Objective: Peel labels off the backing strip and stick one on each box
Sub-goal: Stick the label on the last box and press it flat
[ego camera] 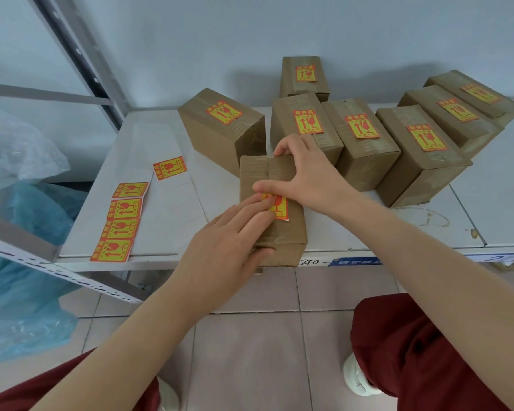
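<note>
A brown cardboard box (282,232) lies at the front edge of the white shelf (166,209). A red and yellow fragile label (279,206) sits on its top. My left hand (229,250) presses flat fingers on the label's left part, thumb on the box's front side. My right hand (306,173) rests on the box's far end, thumb touching the label's upper edge. To the left lies a backing strip (120,223) with several labels, and one single label (170,168) apart from it. Several labelled boxes (365,143) stand behind.
A grey metal shelf upright (80,54) rises at the left, with blue and clear plastic bags (24,232) beside it. A white wall backs the shelf. Below are a tiled floor (250,351), red trouser legs and white shoes.
</note>
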